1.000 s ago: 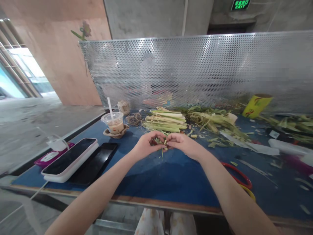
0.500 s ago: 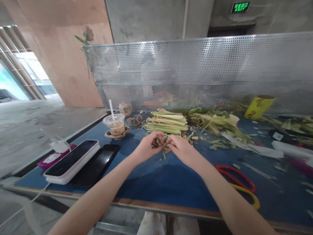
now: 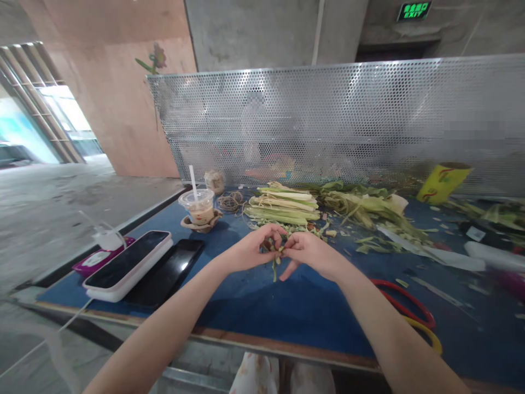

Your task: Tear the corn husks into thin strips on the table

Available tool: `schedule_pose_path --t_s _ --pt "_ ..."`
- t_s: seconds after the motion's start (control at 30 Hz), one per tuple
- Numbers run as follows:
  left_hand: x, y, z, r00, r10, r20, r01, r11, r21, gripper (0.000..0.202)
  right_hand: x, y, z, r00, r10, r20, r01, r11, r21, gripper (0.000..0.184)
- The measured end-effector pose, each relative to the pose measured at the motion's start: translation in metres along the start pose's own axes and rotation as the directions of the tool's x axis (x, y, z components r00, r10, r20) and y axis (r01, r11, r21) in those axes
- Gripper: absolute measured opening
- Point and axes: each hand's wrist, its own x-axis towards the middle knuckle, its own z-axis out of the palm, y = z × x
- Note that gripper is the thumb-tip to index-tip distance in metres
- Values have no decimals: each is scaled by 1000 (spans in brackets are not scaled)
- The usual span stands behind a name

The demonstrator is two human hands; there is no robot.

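Above the near-middle of the blue table, my left hand (image 3: 255, 249) pinches a small green plant piece (image 3: 275, 269), whose stem hangs down below the fingers. My right hand (image 3: 309, 253) meets it from the right, thumb and forefinger closed at the same piece, another finger stretched downward. The fingers partly hide it, so its exact kind is unclear. Just behind my hands lies a stack of pale green stalks or folded husk strips (image 3: 285, 205). Small leafy scraps (image 3: 318, 231) lie between the stack and my hands.
At left are an iced drink (image 3: 199, 210) in a cardboard holder, brown twine (image 3: 230, 202), a white-cased phone (image 3: 127, 265), and a black phone (image 3: 168, 271). At right lie leafy husks (image 3: 365, 205), red-and-yellow-handled tool (image 3: 406, 303) and a yellow roll (image 3: 443, 183). A perforated metal screen (image 3: 311, 120) stands behind.
The view has shifted slightly, so the scene sits further right. My right hand's lower finger has stretched away, and more of the green plant piece shows under my fingertips.
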Motion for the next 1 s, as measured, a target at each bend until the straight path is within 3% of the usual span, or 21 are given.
schedule_pose_path --t_s 0.07,0.2,0.4,0.5,0.57,0.67,0.73,0.83,1.0 --pt "1 -1 1 1000 0 2 0 998 58 31 2 2 4 999 19 -49 -20 999 -27 3" --pt "4 0 4 997 -26 -68 33 994 106 31 7 6 14 967 -16 -253 -12 994 -107 13" --pt "2 6 7 972 -5 -234 -1 1000 -27 34 2 0 15 915 -167 -366 74 964 -254 10" --pt "-1 11 5 958 -17 -285 -32 986 -165 30 -4 -4 15 858 -272 -435 116 929 -352 18" --pt "-2 13 5 942 -61 -330 -38 957 -286 27 -6 -3 16 757 -461 -463 171 823 -541 29" --pt "-1 15 7 924 -111 -367 -66 897 -436 42 -5 1 16 524 -788 -323 157 462 -873 35" --pt "-1 15 9 918 -97 -384 -100 882 -461 54 -5 4 15 438 -882 -176 85 235 -968 39" --pt "0 15 12 898 -100 -428 -110 891 -440 64 -6 4 11 424 -904 -51 20 66 -998 45" --pt "1 13 14 896 -145 -420 -67 890 -450 79 -9 0 9 428 -904 -20 68 54 -996 37"
